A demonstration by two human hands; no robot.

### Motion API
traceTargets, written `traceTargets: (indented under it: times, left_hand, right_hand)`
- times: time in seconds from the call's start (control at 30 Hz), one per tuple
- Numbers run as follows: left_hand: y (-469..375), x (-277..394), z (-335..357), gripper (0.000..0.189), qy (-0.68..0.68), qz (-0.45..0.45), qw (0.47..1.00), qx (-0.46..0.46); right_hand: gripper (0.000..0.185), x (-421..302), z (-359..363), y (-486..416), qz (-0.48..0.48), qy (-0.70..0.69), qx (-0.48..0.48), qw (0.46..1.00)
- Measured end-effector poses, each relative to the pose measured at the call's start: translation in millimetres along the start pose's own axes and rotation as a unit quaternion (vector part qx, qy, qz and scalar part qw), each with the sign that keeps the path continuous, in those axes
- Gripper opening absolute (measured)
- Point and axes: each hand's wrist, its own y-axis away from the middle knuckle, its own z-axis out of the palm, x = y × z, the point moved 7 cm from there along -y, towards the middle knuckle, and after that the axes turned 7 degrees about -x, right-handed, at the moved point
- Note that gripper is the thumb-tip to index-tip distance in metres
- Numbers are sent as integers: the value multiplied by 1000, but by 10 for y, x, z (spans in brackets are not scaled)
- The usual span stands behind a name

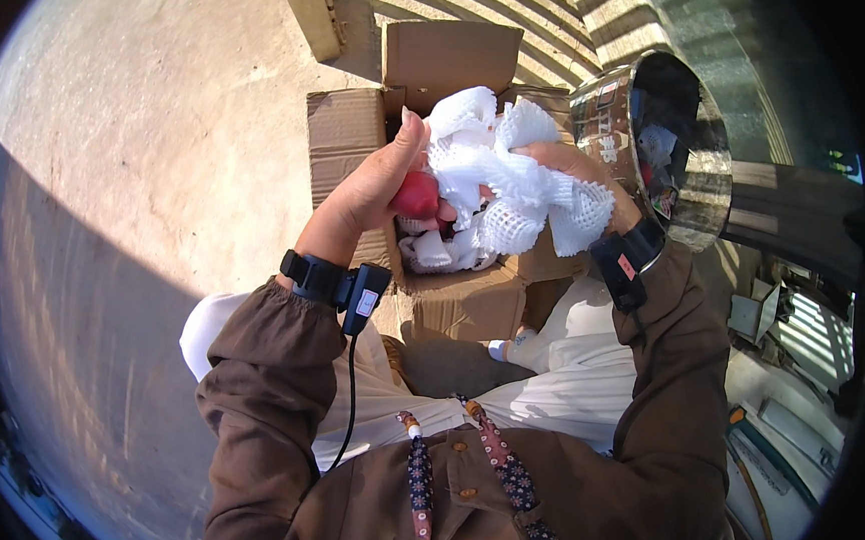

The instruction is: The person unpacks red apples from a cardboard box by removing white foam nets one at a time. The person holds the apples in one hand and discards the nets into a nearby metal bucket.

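Over an open cardboard box [468, 295], both hands hold a loose heap of white foam fruit nets [503, 173]. My left hand [383, 169] is at the left side of the heap, thumb up, its fingers partly hidden below the nets. Against that hand's palm and fingers rests a smooth red object [416, 196], probably a fruit. My right hand [571, 163] grips the nets from the right; foam hides most of its fingers. More foam nets [441, 252] lie lower, inside the box, with a bit of dark red showing between them.
Just right of the box, a worn metal bucket [614, 125] with writing leans with its mouth to the right, holding a foam net and scraps. A post [308, 9] stands beyond the box. Tools, one with a dark green part [776, 460], lie at far right. A cable [350, 407] hangs from my left wrist device.
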Motion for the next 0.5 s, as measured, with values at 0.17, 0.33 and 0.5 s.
traceTargets:
  times: [0.17,0.33,0.5]
  left_hand:
    - [-110,-69,259,90,-170,61,983,26]
    - [-210,-195,320,71,-314,25,946,79]
    - [-137,-171,237,37,-245,35,955,163]
  right_hand:
    - [34,48,108,-128,-131,88,166,973]
    - [36,193,185,-288,-123,38,168,977]
    - [36,48,322,-271,-162,-8,41,986]
